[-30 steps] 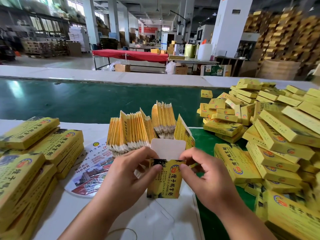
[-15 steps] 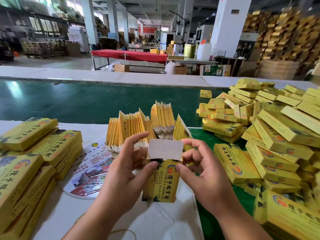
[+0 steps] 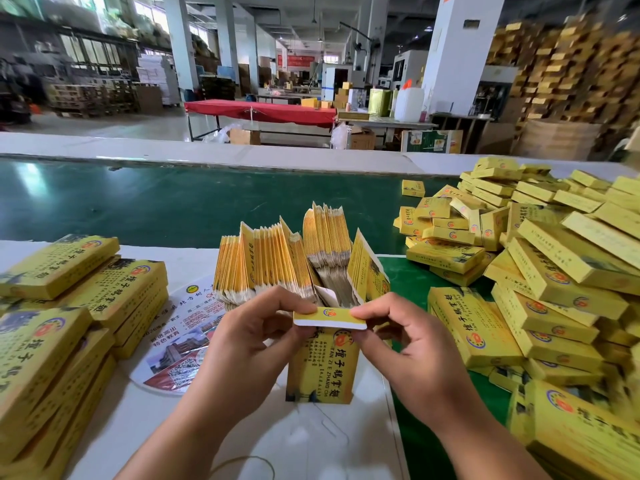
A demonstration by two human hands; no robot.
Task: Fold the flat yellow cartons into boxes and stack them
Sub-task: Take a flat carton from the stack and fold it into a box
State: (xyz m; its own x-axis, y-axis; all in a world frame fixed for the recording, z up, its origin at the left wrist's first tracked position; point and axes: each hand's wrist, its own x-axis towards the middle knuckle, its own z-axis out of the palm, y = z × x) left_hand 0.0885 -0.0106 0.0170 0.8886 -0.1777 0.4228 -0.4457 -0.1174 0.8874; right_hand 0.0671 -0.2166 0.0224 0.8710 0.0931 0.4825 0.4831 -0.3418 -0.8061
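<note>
I hold a yellow carton [image 3: 322, 368] upright above the white table, opened into a box shape. My left hand [image 3: 249, 337] pinches its top left corner and my right hand [image 3: 408, 341] its top right. The top flap [image 3: 329, 318] is bent over toward me, nearly level. Behind it stands a fanned bundle of flat yellow cartons [image 3: 287, 265] on edge. Folded boxes lie stacked at the left [image 3: 69, 306] and heaped at the right [image 3: 540, 278].
A round printed fan [image 3: 180, 341] lies on the white table [image 3: 145, 427] under my left hand. A green conveyor belt [image 3: 138, 202] runs across behind the cartons. Beyond it are a red-covered table [image 3: 259, 110] and stacked pallets [image 3: 568, 64].
The white top flap stood upright a second ago; my thumbs and fingers have folded it forward over the box opening. The carton has risen slightly.
</note>
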